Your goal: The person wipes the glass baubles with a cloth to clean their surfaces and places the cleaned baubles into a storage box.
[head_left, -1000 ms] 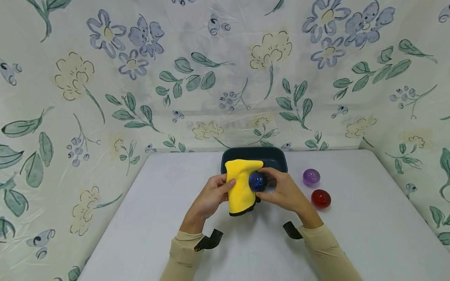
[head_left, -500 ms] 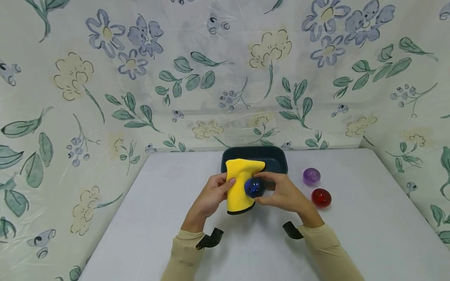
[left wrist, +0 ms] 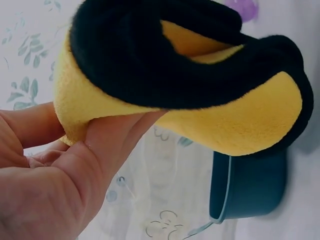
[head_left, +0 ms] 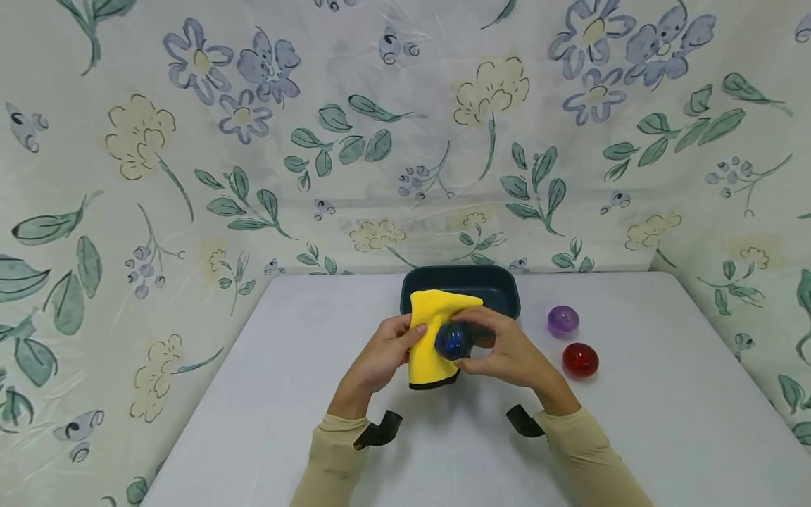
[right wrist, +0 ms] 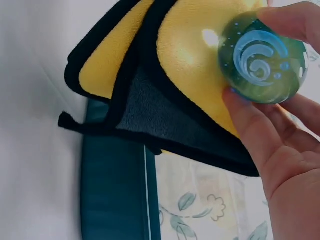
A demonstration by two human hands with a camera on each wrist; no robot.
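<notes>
My left hand (head_left: 386, 352) pinches a yellow cloth (head_left: 426, 362) with dark edging, held up above the table. In the left wrist view the cloth (left wrist: 225, 125) hangs in folds, its dark border curving past the fingers. My right hand (head_left: 510, 352) grips a blue glass ball (head_left: 454, 341) between thumb and fingers, right in front of the cloth. Seen from the right wrist, the ball (right wrist: 262, 57) is see-through with a pale blue swirl, and lies close against the yellow side. Whether it presses on the fabric is hard to tell.
Behind the hands stands a dark teal tray (head_left: 500, 282), partly covered by the cloth. To the right, a purple ball (head_left: 563, 321) and a red ball (head_left: 580, 360) rest on the white table (head_left: 304, 338). A floral curtain (head_left: 355, 176) rises beyond the back edge.
My right hand has brought the blue glass ball a little left and down across the front of the cloth. The left hand keeps its hold with hardly any movement.
</notes>
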